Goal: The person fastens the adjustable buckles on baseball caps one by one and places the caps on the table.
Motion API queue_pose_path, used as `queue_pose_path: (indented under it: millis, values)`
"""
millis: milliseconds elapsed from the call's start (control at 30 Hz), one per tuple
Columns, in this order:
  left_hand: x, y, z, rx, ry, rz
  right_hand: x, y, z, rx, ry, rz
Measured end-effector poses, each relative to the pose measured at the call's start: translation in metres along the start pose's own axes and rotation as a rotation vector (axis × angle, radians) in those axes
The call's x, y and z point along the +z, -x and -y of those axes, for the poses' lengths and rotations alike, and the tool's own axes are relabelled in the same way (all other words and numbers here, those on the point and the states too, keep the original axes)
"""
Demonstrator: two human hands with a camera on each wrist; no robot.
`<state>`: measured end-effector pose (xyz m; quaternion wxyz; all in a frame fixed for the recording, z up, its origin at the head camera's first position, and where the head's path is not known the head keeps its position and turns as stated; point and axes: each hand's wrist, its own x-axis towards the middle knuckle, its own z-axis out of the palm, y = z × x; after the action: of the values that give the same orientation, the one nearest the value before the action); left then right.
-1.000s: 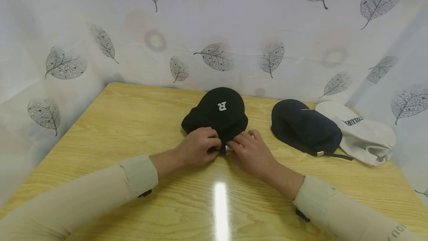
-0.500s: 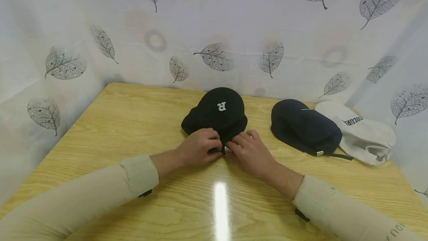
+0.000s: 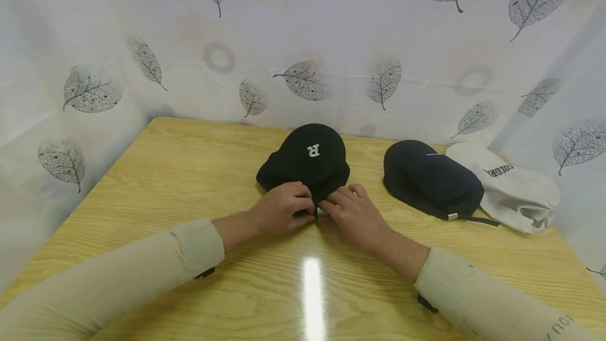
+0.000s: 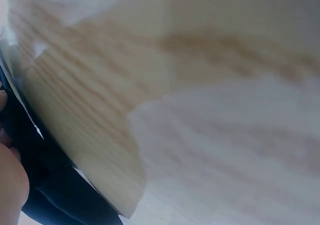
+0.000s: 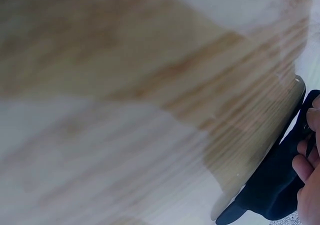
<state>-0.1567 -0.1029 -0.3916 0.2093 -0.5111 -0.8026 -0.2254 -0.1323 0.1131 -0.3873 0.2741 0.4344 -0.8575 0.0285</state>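
A black cap (image 3: pixel 303 159) with a white letter R faces me at the middle of the table. The left hand (image 3: pixel 286 207) grips the near lower edge of this cap with bent fingers. Beside it, the right hand (image 3: pixel 355 214) pinches the strap end by a small silver buckle (image 3: pixel 322 212). Both sets of fingertips almost meet and cover most of the strap. At the left wrist view's edge shows part of the left hand (image 4: pixel 10 180) against the dark cap fabric (image 4: pixel 55 185). Curled fingers (image 5: pixel 302 167) of the right hand hold the cap (image 5: pixel 272 190) in the right wrist view.
To the right lies a dark navy cap (image 3: pixel 426 178) with its strap trailing out, overlapping a cream cap (image 3: pixel 516 188) with dark lettering. A leaf-print curtain (image 3: pixel 303 30) hangs behind the wooden table (image 3: pixel 189 157).
The right fingers and the silver buckle have shifted slightly left toward the left hand, narrowing the gap. The black cap's crown and the other caps stay in place.
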Motion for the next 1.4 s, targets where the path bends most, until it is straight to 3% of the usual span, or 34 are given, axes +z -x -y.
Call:
queue_pose_path:
  millis: [333,733,1000,1200,1400]
  values:
    - [-0.001,0.000,0.000,0.028,-0.045,-0.050,-0.003,-0.002,0.000,0.064,-0.013,0.009]
    - [0.002,0.003,-0.002,0.028,-0.047,-0.055,0.002,0.005,0.002,-0.011,-0.024,-0.107]
    - [-0.001,0.009,-0.002,0.016,-0.041,-0.064,0.002,0.004,0.006,-0.031,-0.053,-0.111]
    - [0.001,0.005,-0.001,-0.003,-0.045,-0.047,-0.002,0.002,0.004,-0.012,-0.039,-0.119]
    - [0.000,0.004,-0.003,0.019,-0.060,-0.035,-0.001,0.000,0.007,-0.031,-0.045,-0.123]
